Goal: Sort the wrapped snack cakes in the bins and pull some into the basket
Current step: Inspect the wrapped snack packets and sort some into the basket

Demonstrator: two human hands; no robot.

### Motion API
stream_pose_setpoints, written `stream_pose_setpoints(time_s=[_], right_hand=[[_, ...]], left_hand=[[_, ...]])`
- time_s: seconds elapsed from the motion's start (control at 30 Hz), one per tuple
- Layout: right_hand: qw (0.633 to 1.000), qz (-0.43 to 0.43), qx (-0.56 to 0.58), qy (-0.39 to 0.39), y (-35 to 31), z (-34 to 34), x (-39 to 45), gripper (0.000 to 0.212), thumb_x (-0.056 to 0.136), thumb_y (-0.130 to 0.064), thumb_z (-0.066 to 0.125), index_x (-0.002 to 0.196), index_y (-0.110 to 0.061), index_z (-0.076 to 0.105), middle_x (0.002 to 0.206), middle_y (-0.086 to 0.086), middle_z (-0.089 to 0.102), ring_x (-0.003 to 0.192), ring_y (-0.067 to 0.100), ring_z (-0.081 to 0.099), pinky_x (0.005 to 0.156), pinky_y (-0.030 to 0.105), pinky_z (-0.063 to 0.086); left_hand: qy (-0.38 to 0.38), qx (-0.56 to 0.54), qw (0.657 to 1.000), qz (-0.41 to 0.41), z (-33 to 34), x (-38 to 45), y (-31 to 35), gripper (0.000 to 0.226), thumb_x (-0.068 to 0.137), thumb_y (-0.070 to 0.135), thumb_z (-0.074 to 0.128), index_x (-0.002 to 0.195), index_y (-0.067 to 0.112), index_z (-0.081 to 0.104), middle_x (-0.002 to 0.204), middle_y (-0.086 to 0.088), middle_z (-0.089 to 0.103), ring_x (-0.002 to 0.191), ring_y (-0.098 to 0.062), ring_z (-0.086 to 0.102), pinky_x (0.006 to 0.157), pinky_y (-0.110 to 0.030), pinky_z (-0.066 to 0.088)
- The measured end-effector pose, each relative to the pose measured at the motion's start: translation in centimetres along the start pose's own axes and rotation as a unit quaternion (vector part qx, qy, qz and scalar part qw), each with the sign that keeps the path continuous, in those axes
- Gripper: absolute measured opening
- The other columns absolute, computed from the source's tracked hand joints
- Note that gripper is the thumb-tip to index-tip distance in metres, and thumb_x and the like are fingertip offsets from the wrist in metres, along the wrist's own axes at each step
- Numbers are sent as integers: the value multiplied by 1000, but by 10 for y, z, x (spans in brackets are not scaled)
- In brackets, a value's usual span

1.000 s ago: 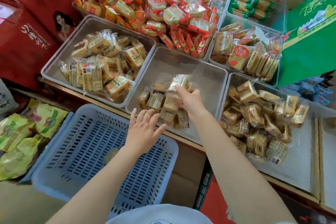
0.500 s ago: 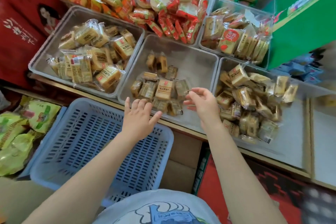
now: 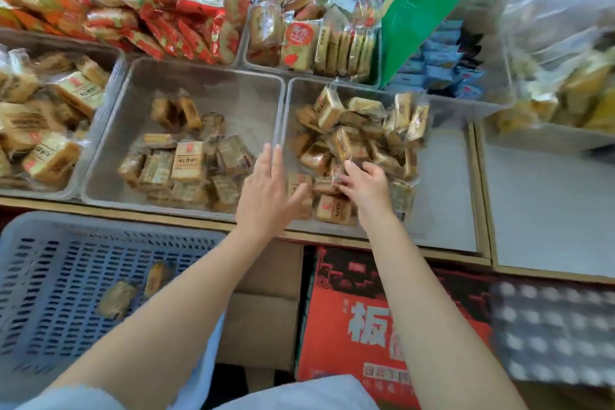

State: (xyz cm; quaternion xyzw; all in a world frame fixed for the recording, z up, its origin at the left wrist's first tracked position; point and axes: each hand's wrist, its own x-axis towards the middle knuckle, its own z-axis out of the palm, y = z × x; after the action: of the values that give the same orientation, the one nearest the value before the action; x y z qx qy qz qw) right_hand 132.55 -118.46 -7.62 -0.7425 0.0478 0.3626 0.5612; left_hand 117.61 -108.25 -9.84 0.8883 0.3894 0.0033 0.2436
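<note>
Hands reach over two clear bins: the right hand (image 3: 366, 181) has its fingers curled into the heap of wrapped snack cakes (image 3: 349, 143) lying at its twelve o'clock, the left hand (image 3: 266, 190) hovers flat-fingered above the divider, and the blue basket (image 3: 66, 276) waits at seven o'clock.

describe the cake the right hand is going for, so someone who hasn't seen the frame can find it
Find the clear plastic bin right of the half-empty middle clear bin, heaped with clear-wrapped tan snack cakes. At the heap's near-left edge, the right hand curls its fingers on one wrapped cake. It is the only cake under fingertips; the open left hand hovers beside it, holding nothing.
</note>
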Motion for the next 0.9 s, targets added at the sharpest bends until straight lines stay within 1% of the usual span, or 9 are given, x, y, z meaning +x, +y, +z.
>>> stream_pose_setpoints(time_s=[0.07,0.17,0.27,0.33,0.5,0.63,0.73,0.8,0.9], right_hand=[[1000,20,7,-22,-4,5,12,46,100,-31,64,135,-4,50,110,3,64,101,22,73,87,34,62],[996,65,55,1,-12,15,25,69,101,-40,59,154,-8,29,118,5,58,79,15,76,75,30,64],[988,102,109,34,-17,23,32,55,104,-39,54,144,-5,38,107,6,57,73,15,71,67,28,63],[981,119,142,50,-17,25,33,50,103,-40,56,138,-6,43,106,9,60,74,17,71,62,27,63],[957,160,239,29,-21,20,34,49,101,-50,55,128,-11,44,113,14,60,93,26,72,72,36,64],[950,169,263,16,-23,17,36,43,101,-29,64,132,-4,48,113,17,61,96,28,71,75,35,63],[947,172,271,18,-22,18,35,41,97,-11,68,133,-2,50,110,17,62,89,26,70,72,31,62],[951,165,260,17,-20,17,34,42,95,-8,70,131,-1,52,110,16,63,85,22,67,72,28,61],[969,139,204,-18,-15,13,29,44,91,-12,76,129,-5,56,117,14,68,84,18,66,62,26,55]], left_hand=[[4,6,1000,-19,3,3,4,90,100,66,33,164,11,1,172,-10,3,159,-21,7,122,-43,32],[6,24,999,-30,4,3,7,91,98,69,29,164,13,-1,173,-7,2,158,-19,8,115,-43,39],[5,30,999,-32,3,3,7,92,97,69,28,164,13,-1,173,-5,1,158,-17,9,112,-42,42],[4,29,999,-33,3,3,8,91,98,69,29,164,14,-1,173,-5,1,158,-17,10,112,-42,41],[0,36,999,-34,2,2,10,91,97,69,28,164,15,-3,173,-3,0,158,-17,11,113,-40,40],[-4,39,999,-35,2,2,9,90,98,70,28,164,16,-4,173,-3,-1,158,-18,11,113,-40,40],[-6,37,999,-38,2,2,9,90,99,69,29,164,17,-4,173,-2,-2,158,-18,11,113,-41,40],[-6,34,999,-38,2,2,9,90,99,69,29,164,17,-5,173,-3,-2,158,-18,11,113,-41,40],[-12,18,999,-37,2,2,8,90,98,71,26,164,18,-4,173,-2,-2,158,-17,10,114,-41,38]])
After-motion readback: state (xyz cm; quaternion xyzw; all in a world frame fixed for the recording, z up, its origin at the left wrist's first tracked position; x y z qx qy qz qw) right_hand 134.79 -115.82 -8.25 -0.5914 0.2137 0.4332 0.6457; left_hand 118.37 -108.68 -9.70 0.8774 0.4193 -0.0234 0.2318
